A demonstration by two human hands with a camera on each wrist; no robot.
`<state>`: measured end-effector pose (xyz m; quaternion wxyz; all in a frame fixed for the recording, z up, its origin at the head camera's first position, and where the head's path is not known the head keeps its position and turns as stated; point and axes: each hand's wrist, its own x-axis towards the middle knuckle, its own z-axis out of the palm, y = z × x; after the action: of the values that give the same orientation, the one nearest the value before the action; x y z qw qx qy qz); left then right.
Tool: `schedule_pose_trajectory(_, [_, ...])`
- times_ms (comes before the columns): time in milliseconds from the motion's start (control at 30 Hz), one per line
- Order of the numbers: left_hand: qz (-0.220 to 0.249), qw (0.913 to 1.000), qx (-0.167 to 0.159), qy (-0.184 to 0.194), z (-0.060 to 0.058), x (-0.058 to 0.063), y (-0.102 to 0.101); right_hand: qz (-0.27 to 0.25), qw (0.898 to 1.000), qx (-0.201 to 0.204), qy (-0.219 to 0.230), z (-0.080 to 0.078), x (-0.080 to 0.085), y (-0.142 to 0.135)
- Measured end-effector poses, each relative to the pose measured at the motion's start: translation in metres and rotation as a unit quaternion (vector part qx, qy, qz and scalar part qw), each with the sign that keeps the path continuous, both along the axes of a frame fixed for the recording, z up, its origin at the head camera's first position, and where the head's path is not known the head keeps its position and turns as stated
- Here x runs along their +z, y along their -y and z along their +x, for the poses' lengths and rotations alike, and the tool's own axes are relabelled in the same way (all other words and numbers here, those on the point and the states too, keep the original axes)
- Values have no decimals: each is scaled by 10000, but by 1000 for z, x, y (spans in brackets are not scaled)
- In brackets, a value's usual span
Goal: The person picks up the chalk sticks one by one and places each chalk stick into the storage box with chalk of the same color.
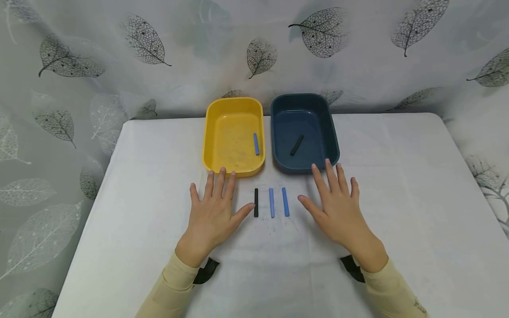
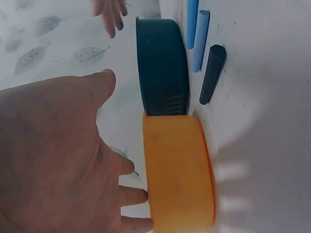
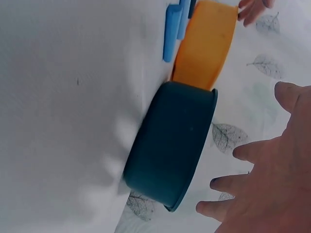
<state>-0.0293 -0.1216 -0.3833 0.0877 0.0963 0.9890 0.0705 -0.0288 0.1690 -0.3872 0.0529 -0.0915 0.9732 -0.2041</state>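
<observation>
My left hand (image 1: 212, 214) is held above the table with its fingers spread straight, in front of the yellow bin (image 1: 206, 137). On the other side my right hand (image 1: 339, 212) hovers likewise, fingertips near the front rim of the dark blue bin (image 1: 334, 145). Neither hand holds anything. Between them a black crayon-like stick (image 1: 256, 207), a blue stick (image 1: 272, 203) and a second blue stick (image 1: 285, 202) lie side by side. Inside the yellow bin is another blue stick (image 1: 256, 144); a black stick (image 1: 297, 145) lies in the dark blue bin.
A white cloth (image 1: 159, 176) covers the table, with small dark smudges around the sticks. Both bins stand close together at the table's back edge. Behind hangs a pale curtain (image 1: 191, 88) with a leaf print. Black straps (image 1: 206, 270) show at the wrists.
</observation>
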Motion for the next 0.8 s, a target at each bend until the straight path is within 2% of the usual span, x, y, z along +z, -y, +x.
schedule_pose_trajectory(333, [0,10000,-4,-45,0,0,0,-398,9989,-245,-98,-12,3,-15])
schedule_pose_trajectory(800, [19,10000,7,-66,0,1,1,-496,9986,-167,-125,-33,-5,-20])
